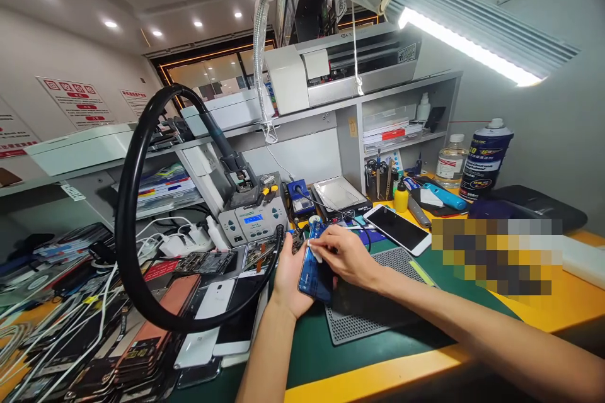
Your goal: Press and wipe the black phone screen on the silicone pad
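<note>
A blue, glossy smartphone (312,274) lies tilted in my left hand (289,274), its back facing up. My left fingers wrap round its edges, partly hidden behind it. Pinched between the fingertips of my right hand (347,253) is a small white wipe (315,253), which touches the phone's back near the camera end. Beneath both hands is a grey perforated mat (359,327) on the green work surface (312,359).
A hot air station (253,220) with a looping black hose (127,220) stands at left, near stacked phones (155,327). A white phone (397,228), a yellow bottle (401,197) and a spray can (486,160) sit at right. A lamp (472,31) hangs above.
</note>
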A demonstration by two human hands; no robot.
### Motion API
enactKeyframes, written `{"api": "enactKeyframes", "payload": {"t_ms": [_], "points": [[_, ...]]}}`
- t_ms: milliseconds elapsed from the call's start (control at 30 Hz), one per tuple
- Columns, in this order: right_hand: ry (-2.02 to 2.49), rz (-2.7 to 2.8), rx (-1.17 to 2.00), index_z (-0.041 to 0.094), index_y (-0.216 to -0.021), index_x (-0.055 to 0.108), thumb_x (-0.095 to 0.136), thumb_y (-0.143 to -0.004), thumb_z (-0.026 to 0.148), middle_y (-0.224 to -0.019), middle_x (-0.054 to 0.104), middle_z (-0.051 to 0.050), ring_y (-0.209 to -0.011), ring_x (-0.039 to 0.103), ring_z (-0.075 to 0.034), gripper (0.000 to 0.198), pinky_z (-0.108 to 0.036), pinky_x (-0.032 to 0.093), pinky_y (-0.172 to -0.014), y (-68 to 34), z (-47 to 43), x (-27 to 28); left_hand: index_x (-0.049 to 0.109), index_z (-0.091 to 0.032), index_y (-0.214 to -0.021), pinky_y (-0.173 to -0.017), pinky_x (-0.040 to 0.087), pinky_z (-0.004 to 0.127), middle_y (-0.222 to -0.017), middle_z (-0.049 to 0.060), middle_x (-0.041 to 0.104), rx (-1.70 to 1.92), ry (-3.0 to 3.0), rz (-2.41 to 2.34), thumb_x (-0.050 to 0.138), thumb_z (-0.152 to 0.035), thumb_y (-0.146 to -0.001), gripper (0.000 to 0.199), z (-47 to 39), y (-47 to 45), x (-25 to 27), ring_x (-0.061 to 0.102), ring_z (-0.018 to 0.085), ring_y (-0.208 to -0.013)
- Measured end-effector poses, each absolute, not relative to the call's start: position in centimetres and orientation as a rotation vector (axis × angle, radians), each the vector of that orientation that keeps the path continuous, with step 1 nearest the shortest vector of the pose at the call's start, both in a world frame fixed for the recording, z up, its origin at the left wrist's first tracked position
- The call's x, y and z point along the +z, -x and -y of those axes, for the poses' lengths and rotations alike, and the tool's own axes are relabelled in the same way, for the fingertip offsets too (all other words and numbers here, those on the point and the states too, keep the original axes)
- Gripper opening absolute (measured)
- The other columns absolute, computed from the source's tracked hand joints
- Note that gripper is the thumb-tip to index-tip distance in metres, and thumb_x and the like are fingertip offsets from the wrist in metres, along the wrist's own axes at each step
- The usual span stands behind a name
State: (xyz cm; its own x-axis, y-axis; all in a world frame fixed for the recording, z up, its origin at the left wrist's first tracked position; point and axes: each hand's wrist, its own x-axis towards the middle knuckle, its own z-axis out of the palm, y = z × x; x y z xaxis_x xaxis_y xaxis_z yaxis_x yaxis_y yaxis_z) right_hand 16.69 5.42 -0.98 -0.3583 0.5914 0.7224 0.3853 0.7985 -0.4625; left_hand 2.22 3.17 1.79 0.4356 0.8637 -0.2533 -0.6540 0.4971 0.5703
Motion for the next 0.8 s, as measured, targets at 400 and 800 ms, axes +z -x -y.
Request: {"api": "enactKeyframes", "payload": {"t_ms": [400, 800], "points": [[0.76, 1.934, 0.205, 0.02, -0.105, 0.078, 0.055, -0.102, 0.031, -0.083, 0.063, -0.008, -0.075, 0.058, -0.019, 0.027, -0.032, 0.047, -0.068, -17.2, -6.4, -0.7, 0.064, -0.018, -0.118, -0.083, 0.057, 0.044, -0.1, 0.013, 0.073, 0.965, -0.441, -0.615, 0.036, -0.066, -0.098, 0.059, -3.1, -2.4, 1.6, 0.072, 0.028, -0.089], [0.837, 1.84, 0.156, 0.018, -0.093, 0.076, 0.062, -0.098, 0.028, -0.08, 0.066, -0.006, -0.075, 0.06, -0.018, 0.018, -0.031, 0.048, -0.067, -17.4, -7.1, -0.1, 0.061, -0.019, -0.123, -0.084, 0.057, 0.041, -0.105, 0.011, 0.074, 1.033, -0.529, -0.661, 0.037, -0.063, -0.1, 0.055, -2.9, -2.9, 1.6, 0.073, 0.026, -0.093]]}}
